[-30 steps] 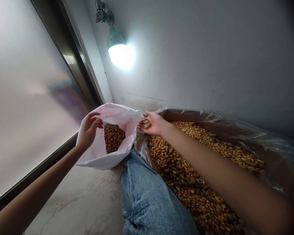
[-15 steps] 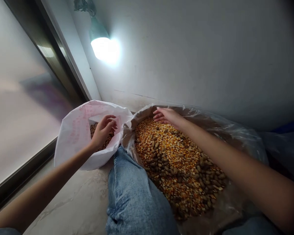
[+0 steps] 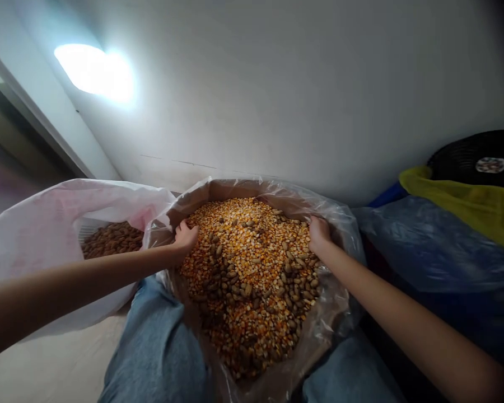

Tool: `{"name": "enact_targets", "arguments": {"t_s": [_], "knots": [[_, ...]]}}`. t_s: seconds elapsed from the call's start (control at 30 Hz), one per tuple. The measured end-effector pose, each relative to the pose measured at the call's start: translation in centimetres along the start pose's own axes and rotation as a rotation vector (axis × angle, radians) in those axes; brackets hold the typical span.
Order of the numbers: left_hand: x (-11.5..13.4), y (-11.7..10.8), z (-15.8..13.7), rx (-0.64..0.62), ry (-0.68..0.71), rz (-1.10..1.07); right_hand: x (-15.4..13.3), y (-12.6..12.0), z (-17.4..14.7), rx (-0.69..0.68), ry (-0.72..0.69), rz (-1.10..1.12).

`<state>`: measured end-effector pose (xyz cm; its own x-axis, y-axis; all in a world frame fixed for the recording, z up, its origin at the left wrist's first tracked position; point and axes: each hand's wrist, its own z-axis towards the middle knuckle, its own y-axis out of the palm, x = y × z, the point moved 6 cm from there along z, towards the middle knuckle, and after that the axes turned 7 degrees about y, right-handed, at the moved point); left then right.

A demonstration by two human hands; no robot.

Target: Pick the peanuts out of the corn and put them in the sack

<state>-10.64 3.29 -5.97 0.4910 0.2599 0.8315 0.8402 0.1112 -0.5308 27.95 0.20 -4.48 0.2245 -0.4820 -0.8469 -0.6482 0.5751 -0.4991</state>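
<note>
Corn kernels [image 3: 256, 257] fill a box lined with clear plastic [image 3: 342, 229], with unshelled peanuts [image 3: 231, 274] mixed through them, thickest in the middle and to the right. At the left edge of the corn is my left hand [image 3: 187, 238], its fingers loosely bent and apart, with nothing seen in it. Across the box, my right hand [image 3: 320, 234] touches the right edge of the heap by the plastic liner. Its fingers are partly hidden but look unclosed. Left of the box, a white bag [image 3: 37, 224] stands open with brown shelled nuts [image 3: 113, 240] inside.
A lit bulb [image 3: 88, 70] hangs before the grey wall [image 3: 277, 84]. My jeans-clad knees [image 3: 159, 347] flank the box. On the right lie a blue plastic bag [image 3: 437, 240], yellow mesh [image 3: 466, 201] and a black round fan-like object [image 3: 479, 159].
My left hand has left the white bag and moved right to the corn. My right hand has gone from the back left to the right edge. The view has turned right.
</note>
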Motion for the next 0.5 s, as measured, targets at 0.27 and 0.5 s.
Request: {"name": "enact_targets", "arguments": {"t_s": [0.27,0.5], "knots": [[1.4,4.9,-2.5,0.25,0.11,0.325,-0.9,6.8,-4.0,-0.127,0.048,-0.033],[4.9,7.6,-2.9,-0.04,0.291,-0.155,-5.1,10.0,-6.8,-0.444,-0.259,0.058]]}}
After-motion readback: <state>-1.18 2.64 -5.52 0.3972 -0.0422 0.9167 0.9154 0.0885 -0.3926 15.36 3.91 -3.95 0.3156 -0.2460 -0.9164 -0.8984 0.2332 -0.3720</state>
